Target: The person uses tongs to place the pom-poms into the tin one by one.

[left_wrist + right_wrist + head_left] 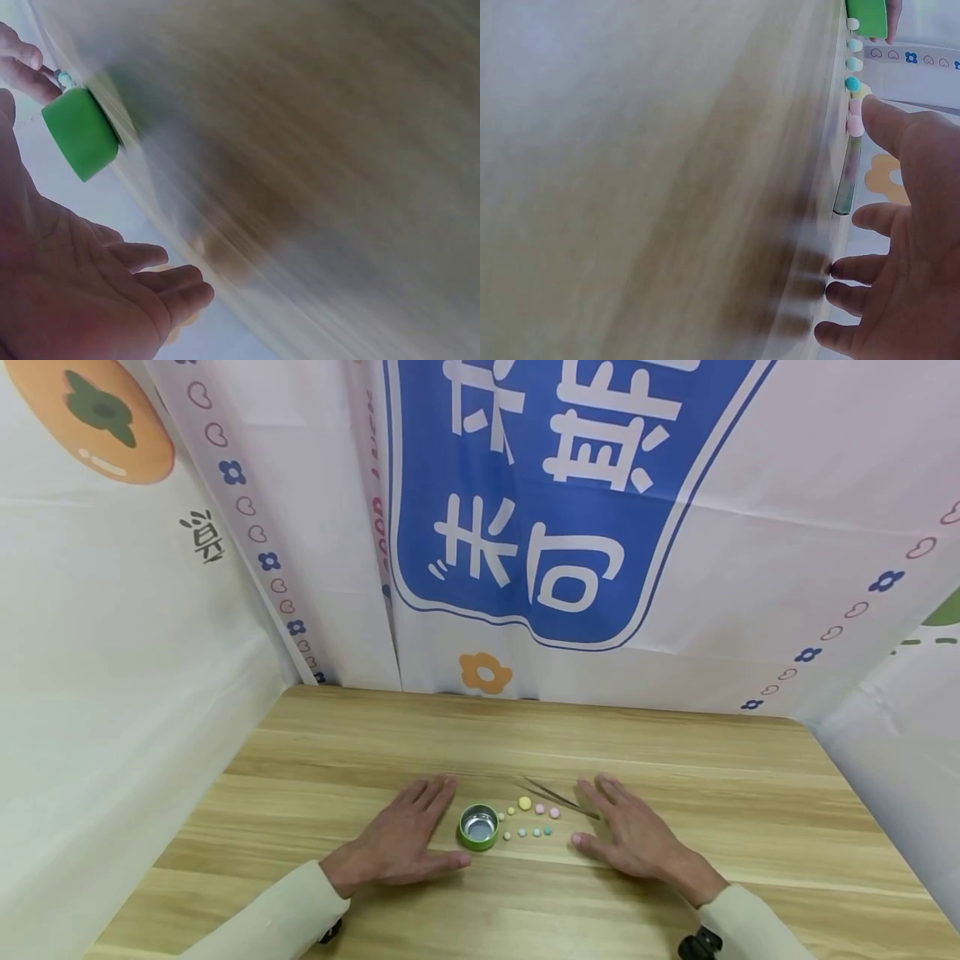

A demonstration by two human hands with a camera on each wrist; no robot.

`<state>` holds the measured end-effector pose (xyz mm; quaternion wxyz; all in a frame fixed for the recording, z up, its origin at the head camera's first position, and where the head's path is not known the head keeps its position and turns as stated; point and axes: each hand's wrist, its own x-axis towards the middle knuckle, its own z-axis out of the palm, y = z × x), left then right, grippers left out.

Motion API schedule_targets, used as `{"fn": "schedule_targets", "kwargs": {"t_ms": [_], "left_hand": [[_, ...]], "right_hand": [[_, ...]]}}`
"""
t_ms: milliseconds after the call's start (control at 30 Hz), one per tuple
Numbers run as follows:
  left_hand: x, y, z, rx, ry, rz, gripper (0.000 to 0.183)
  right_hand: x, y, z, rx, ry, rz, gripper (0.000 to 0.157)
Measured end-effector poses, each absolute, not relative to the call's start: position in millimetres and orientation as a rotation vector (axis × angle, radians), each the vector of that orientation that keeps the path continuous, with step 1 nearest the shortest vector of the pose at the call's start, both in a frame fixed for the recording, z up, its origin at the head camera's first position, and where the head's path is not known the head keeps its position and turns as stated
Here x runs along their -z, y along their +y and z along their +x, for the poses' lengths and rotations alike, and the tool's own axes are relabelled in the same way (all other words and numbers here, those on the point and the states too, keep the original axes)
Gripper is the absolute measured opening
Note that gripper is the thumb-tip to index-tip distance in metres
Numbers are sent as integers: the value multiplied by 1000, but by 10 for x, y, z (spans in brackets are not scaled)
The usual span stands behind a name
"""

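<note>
My left hand (403, 837) lies palm down at the table with its fingers extended, just left of a small round green tin (478, 844). The tin stands upright, its silvery inside showing. Right of it, several small pastel balls lie in two rows: yellow (524, 803) and pink (555, 813) ones in the far row, pale and teal (548, 831) ones in the near row. Metal tweezers (558, 796) lie behind the balls, their tips pointing far left. My right hand (634, 835) has its fingers spread beside the tweezers' near end and holds nothing.
The wood-grain table (525, 910) ends at a white printed cloth (735, 610) at the back. Cloth walls also stand at the left (112, 693) and right. A dark wrist strap (701, 943) sits at the right sleeve.
</note>
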<state>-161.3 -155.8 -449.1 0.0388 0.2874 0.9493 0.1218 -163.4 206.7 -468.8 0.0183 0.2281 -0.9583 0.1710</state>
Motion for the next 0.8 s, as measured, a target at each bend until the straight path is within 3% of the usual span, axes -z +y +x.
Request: {"fn": "schedule_targets", "kwargs": {"t_ms": [800], "left_hand": [[4488,-1333,-1671,-540,2863,893,109]], "right_hand": [[4593,1900,-1839,-493,-2968,622,44]]}}
